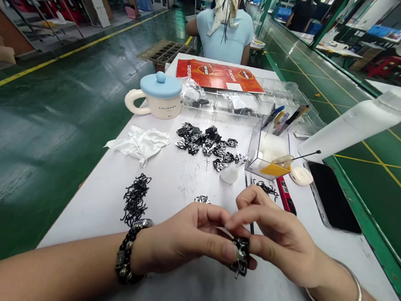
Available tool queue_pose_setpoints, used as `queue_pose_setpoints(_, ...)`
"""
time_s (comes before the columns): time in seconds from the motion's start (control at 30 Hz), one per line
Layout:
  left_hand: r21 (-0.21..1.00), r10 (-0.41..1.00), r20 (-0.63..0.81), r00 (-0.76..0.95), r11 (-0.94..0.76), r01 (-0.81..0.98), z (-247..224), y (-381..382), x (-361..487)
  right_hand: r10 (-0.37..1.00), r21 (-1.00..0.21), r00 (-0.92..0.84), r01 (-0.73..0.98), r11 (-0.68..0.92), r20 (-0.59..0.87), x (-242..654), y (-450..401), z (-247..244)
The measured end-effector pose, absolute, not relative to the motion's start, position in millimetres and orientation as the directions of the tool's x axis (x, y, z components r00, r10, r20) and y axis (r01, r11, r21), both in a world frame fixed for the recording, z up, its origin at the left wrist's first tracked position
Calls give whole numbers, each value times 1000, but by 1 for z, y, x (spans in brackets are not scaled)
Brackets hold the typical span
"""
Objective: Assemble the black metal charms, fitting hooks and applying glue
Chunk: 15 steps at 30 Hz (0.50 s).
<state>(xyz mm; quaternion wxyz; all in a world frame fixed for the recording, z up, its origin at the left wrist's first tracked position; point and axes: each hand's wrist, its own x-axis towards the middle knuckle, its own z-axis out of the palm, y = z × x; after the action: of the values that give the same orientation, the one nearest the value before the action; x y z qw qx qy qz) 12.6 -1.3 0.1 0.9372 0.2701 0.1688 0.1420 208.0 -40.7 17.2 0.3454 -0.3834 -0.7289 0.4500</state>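
Observation:
Close to the table's front edge, my left hand (193, 236) pinches a small black-and-silver part (241, 257) between thumb and fingers. My right hand (280, 237) meets it from the other side, thumb against the part and fingertips bent in beside my left index finger. Whether a smaller piece sits between those fingertips is hidden. Beyond my hands lies a loose cluster of similar black-and-silver parts (206, 144). A heap of small black curved pieces (136, 198) is left of my left hand, and another small black pile (267, 189) lies behind my right hand.
A white nozzle bottle (230, 174) stands beside a clear pen box (268, 152). Rightward are a red cutter (287, 195), a phone (335, 197) and a white bottle (357, 122). Leftward are a lidded mug (162, 102) and crumpled tissue (140, 143). A person (226, 33) sits ahead.

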Motion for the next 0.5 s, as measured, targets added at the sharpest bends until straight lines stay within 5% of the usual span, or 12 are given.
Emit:
queue_pose_setpoints(0.1, 481, 364, -229, 903, 849, -221, 2, -1, 12, 888, -861, -380, 326, 389, 257, 222, -41, 23)
queue_pose_setpoints(0.23, 438, 397, -222, 891, 857, -273, 4, 2, 11, 904, -635, -287, 644, 427, 317, 260, -44, 24)
queue_pose_setpoints(0.37, 447, 417, -231, 879, 848, -285, 4, 5, 12, 979, -286, -142, 941, 179, 146, 294, -46, -2)
queue_pose_setpoints(0.5, 467, 414, -256, 874, 844, -263, 3, 5, 14, 990, -265, 83, 963, -51, 110, 302, -44, -27)
